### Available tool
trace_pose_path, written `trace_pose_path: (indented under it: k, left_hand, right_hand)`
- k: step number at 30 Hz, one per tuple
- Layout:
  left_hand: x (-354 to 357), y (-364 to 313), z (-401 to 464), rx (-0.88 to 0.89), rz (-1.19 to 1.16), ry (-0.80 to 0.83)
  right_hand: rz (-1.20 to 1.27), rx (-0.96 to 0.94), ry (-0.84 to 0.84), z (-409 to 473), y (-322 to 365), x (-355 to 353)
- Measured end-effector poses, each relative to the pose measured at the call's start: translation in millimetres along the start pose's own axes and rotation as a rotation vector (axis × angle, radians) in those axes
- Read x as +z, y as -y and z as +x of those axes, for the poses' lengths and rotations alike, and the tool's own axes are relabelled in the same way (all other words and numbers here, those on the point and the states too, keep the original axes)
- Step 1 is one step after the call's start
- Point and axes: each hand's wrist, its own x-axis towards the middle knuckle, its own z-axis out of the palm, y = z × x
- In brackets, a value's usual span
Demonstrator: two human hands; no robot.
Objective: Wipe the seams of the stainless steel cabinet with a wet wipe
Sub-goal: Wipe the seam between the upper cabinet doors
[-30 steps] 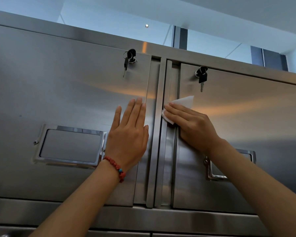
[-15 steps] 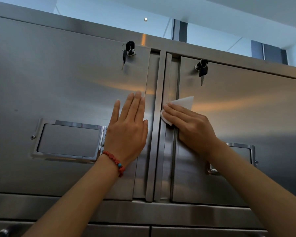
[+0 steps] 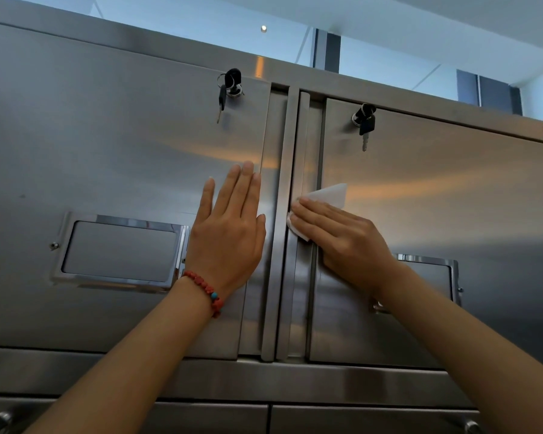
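The wet wipe point(image 3: 329, 198) sits flat on the vertical seam point(image 3: 298, 214) between the two doors of the stainless steel cabinet point(image 3: 107, 145); right hand point(image 3: 345, 239) presses it there, fingers straight and together; left hand point(image 3: 229, 236) lies flat on the left door, fingers straight, barely spread; keys point(image 3: 229, 89) hang in both locks above.

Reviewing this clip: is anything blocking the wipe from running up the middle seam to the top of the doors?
Nothing visible does. The right hand presses the wet wipe on the seam, whose upper stretch is bare. The keys hang off to its right, and the left hand lies flat on the left door.
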Motion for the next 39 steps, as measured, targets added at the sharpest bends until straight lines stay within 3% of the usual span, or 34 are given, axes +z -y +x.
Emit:
trace_pose_path:
  k: [15,21,29,34,39]
  left_hand:
    - [1.7,0.3,-0.8,0.000,0.015,0.002]
    - [1.9,0.4,-1.0,-0.002,0.011,-0.002]
    - [0.7,0.5,-0.9,-0.012,0.010,0.015]
    - [1.8,0.6,-0.9,-0.008,0.014,0.014]
    - [1.2,0.6,-0.5,-0.007,0.004,0.021]
  right_hand:
    - [-0.010,-0.054,0.031,-1.2,-0.8,-5.0]
    - [0.001,0.046,0.006,-0.7,6.4,0.0]
    - [-0.007,-0.040,0.050,-4.1,5.9,-5.8]
    - [0.022,0.040,0.023,-9.8,17.0,-0.5]
    - [0.021,-0.032,0.031,-11.9,14.9,-5.1]
